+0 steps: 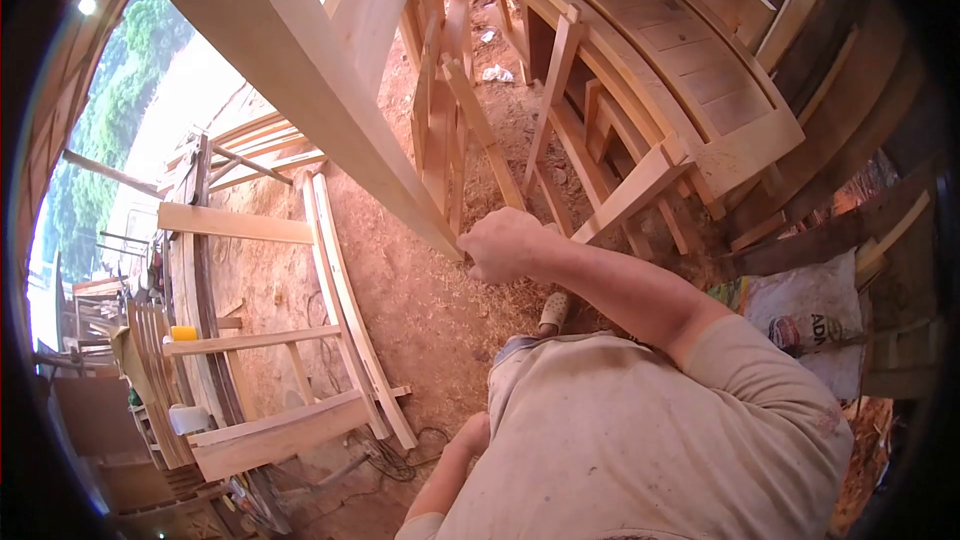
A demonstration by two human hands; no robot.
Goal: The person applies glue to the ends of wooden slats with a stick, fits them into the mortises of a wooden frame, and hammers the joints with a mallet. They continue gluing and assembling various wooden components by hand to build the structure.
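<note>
My right hand reaches forward in a closed grip at the near end of a long, pale wooden board. The board rises from the hand toward the upper left and passes close to my head. My left hand hangs low beside my body, largely hidden by my shirt, so its fingers do not show. Just beyond my right hand stands a wooden frame with slanted legs.
Curved, slatted wooden panels are stacked at upper right. At left, a wooden frame rests against a dark beam with a yellow object near it. A cable lies on the dirt floor. A printed sack is at right.
</note>
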